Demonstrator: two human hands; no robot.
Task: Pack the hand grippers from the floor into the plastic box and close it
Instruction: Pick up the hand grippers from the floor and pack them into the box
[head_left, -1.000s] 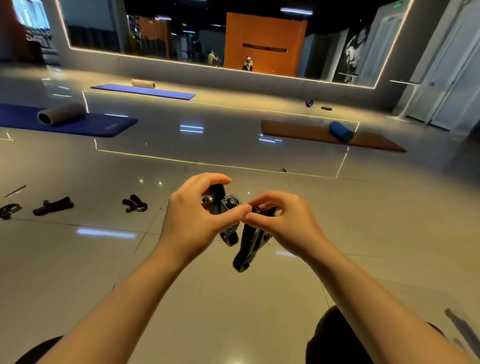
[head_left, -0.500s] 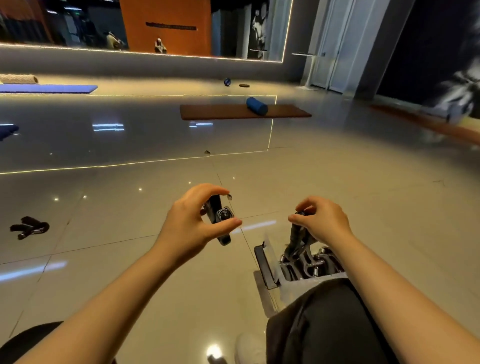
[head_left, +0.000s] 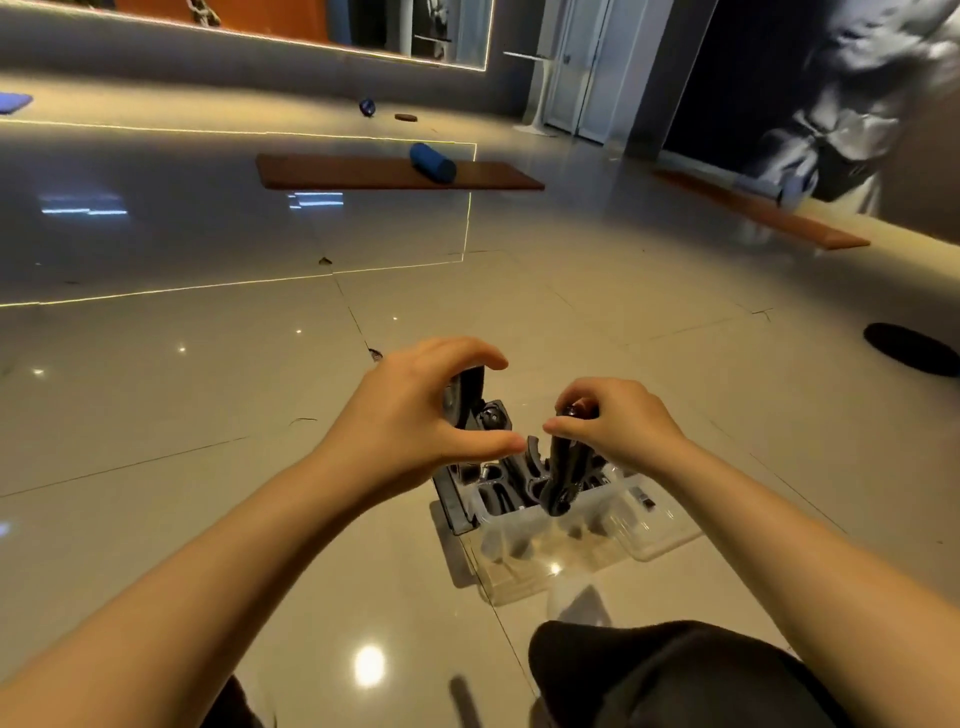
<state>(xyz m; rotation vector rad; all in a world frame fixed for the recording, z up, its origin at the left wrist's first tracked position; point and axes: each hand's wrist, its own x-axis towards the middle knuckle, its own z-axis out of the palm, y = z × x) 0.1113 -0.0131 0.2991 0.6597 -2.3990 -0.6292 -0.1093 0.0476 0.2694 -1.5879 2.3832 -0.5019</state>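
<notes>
Glossy gym floor (head_left: 208, 467) carries a clear plastic box (head_left: 524, 540); left hand (head_left: 415, 421) and right hand (head_left: 618, 426) each grasp a black hand gripper above it.

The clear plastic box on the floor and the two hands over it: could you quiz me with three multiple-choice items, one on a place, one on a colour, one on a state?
1. Where is the black hand gripper held by the right hand?
A. Flat on the tiles
B. Partly down in the clear plastic box
C. On the brown mat

2. What colour is the foam roller on the brown mat?
A. Blue
B. Red
C. White

3. What state is the left hand in?
A. Empty
B. Flat on the floor
C. Holding a second black hand gripper

Answers: B, its lower end sits among others inside; A, plainly blue; C, fingers curl round it.
</notes>
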